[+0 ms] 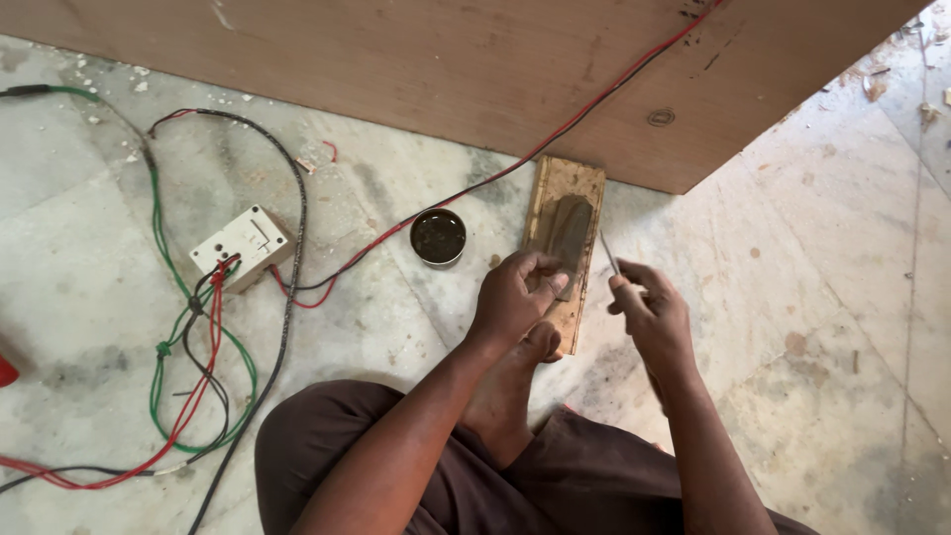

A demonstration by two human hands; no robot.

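Tin point(438, 236) left of the block point(561, 188); switch box point(241, 244) farther left; board point(475, 69) behind.

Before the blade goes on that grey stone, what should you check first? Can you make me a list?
1. Sharpening stone lies flat in its wooden holder on the floor: ok.
2. Left hand rests on the stone's near end: ok.
3. Bare foot presses the holder's near end: ok.
4. Right hand grips the thin metal blade, tip raised beside the stone, not touching it: ok.
5. Left fingers clear of the blade's path: cannot tell.
6. Small round tin of dark liquid stands just left of the holder, within reach: ok.
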